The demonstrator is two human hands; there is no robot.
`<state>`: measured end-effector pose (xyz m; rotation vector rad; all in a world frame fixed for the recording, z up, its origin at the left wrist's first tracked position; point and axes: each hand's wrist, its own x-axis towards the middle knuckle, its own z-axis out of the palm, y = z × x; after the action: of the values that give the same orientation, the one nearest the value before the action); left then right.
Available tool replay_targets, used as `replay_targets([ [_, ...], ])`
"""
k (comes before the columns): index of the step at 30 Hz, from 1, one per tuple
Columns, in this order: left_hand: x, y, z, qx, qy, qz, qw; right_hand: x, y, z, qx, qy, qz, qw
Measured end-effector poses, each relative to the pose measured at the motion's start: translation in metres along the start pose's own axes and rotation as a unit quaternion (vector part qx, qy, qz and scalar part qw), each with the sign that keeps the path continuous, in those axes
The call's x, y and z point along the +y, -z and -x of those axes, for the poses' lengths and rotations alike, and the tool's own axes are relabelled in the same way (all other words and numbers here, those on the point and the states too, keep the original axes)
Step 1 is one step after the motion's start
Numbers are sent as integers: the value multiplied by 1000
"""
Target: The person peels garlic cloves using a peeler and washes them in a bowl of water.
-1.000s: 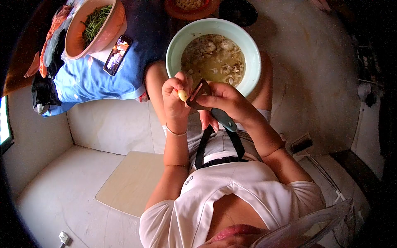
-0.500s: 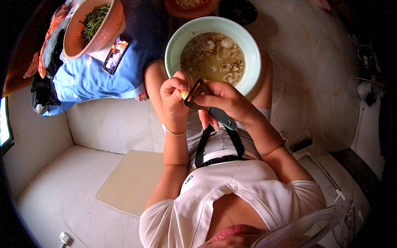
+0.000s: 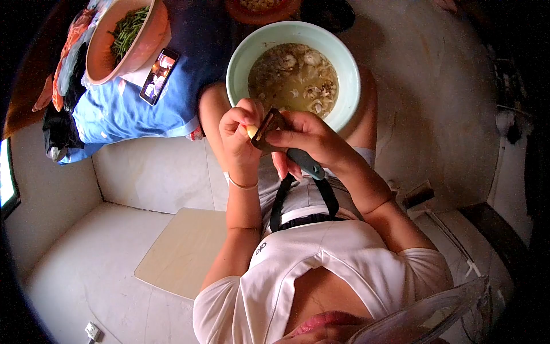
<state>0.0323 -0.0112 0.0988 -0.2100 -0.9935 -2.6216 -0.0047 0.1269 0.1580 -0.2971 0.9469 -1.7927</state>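
Note:
Between its thumb and fingers, my left hand (image 3: 239,135) pinches a small pale yellow piece (image 3: 251,131), perhaps a garlic clove. My right hand (image 3: 309,137) grips a peeler (image 3: 305,163) with a dark head and a grey-green handle that points down toward my lap. The peeler's head touches or nearly touches the yellow piece. Just beyond both hands, a pale green basin (image 3: 350,86) rests between my legs. It holds cloudy yellowish water with whitish pieces and peels (image 3: 292,74) in it.
At the upper left, a pink bowl (image 3: 98,57) of green beans (image 3: 129,33) and a lit phone (image 3: 159,76) lie on blue cloth (image 3: 132,112). A reddish bowl (image 3: 289,14) of pale pieces stands behind the basin. A beige board (image 3: 180,252) lies at lower left.
Both hands have shifted very slightly left, with the yellow piece and peeler still held. The view has moved a little.

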Motion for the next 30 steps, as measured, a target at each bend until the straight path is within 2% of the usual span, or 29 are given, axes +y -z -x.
replay_targets([
  [9,0,-7,2,8,-5,13,1000,-3,-1,3,-5,-3,-11,1000],
  [11,2,-6,1,0,36,73,997,-3,-1,3,-13,-2,-10,1000],
  [18,-2,-9,2,-6,49,129,990,-5,5,12,-7,25,-4,1000],
  [22,2,-9,0,20,51,144,988,-9,15,16,24,52,9,998],
  [24,2,-8,0,22,50,145,988,-10,18,15,10,68,23,997],
  [26,4,-8,1,41,93,131,986,-11,14,13,41,97,57,993],
  [27,5,-8,3,81,106,95,986,-10,13,13,49,94,55,993],
  [28,7,-5,2,66,121,110,984,-8,17,13,40,104,58,992],
  [30,9,-5,1,99,138,110,979,-10,19,12,60,120,95,986],
])
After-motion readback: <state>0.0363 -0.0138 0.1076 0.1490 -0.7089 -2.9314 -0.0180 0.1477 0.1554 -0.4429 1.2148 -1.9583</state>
